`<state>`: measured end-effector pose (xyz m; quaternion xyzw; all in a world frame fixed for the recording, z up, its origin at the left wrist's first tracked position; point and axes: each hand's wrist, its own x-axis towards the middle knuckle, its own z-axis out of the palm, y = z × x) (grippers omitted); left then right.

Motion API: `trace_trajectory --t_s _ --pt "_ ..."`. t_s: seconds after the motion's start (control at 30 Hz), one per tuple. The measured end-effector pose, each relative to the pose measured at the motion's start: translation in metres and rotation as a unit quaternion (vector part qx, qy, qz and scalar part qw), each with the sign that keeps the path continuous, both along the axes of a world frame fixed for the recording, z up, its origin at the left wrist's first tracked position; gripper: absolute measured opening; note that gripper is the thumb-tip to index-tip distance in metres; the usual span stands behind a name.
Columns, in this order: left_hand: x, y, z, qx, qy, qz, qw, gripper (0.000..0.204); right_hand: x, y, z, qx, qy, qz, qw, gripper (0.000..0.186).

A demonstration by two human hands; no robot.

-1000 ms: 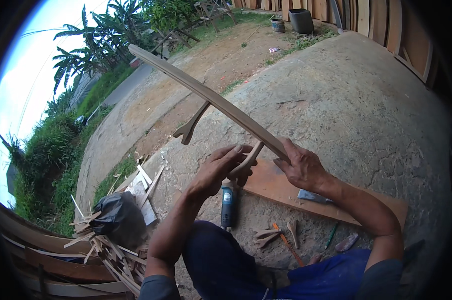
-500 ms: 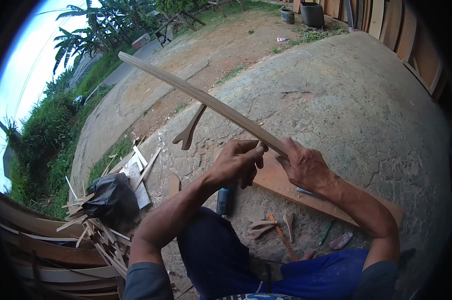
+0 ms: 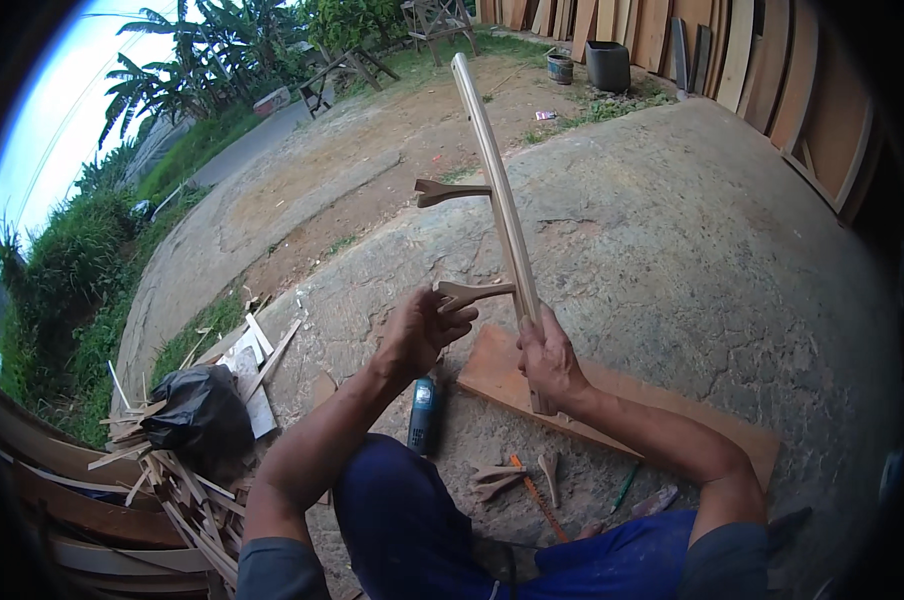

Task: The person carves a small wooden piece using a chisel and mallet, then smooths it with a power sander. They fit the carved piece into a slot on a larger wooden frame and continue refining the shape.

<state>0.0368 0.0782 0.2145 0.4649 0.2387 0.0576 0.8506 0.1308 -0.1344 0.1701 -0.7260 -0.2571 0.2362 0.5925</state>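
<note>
A long, pale wooden bar (image 3: 502,215) tilts up and away in front of me, a small hole near its far end. My right hand (image 3: 550,362) is wrapped round its lower part. Two short wooden pegs with forked ends stick out from its left side: the farther forked peg (image 3: 452,191) stands free of my hands. At the nearer forked peg (image 3: 484,292), my left hand (image 3: 422,332) has its curled fingers about the forked end. Several loose forked pegs (image 3: 497,484) lie on the ground before me, beside an orange ruler-like strip (image 3: 540,498).
A teal power tool (image 3: 422,418) lies by my left knee. A brown board (image 3: 672,425) rests under my right forearm, with a green pencil-like stick (image 3: 625,486) nearer me. At left are wood scraps (image 3: 207,500) and a black plastic bag (image 3: 200,410). Planks (image 3: 652,40) lean at far right.
The bar has swung from pointing far left to pointing nearly straight ahead, bringing both forked pegs into view. My left hand has moved off the bar's lower part to the nearer peg.
</note>
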Motion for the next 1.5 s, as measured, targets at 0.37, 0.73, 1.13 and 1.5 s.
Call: trace_trajectory --t_s 0.37,0.73,1.13,1.5 --pt "0.026 -0.060 0.018 0.322 0.010 -0.155 0.934 0.046 -0.019 0.022 -0.045 0.194 -0.084 0.158 0.964 0.071" --pt "-0.014 0.013 0.008 0.532 0.050 -0.329 0.779 0.061 0.095 -0.047 -0.019 0.216 0.288 -0.062 0.931 0.047" --pt "-0.015 0.026 -0.002 0.570 0.088 -0.331 0.747 0.048 0.084 -0.041 -0.028 0.215 0.323 -0.051 0.920 0.046" --pt "-0.026 0.068 -0.008 0.487 0.038 -0.037 0.872 0.044 0.096 -0.037 -0.022 0.205 0.298 -0.053 0.931 0.053"
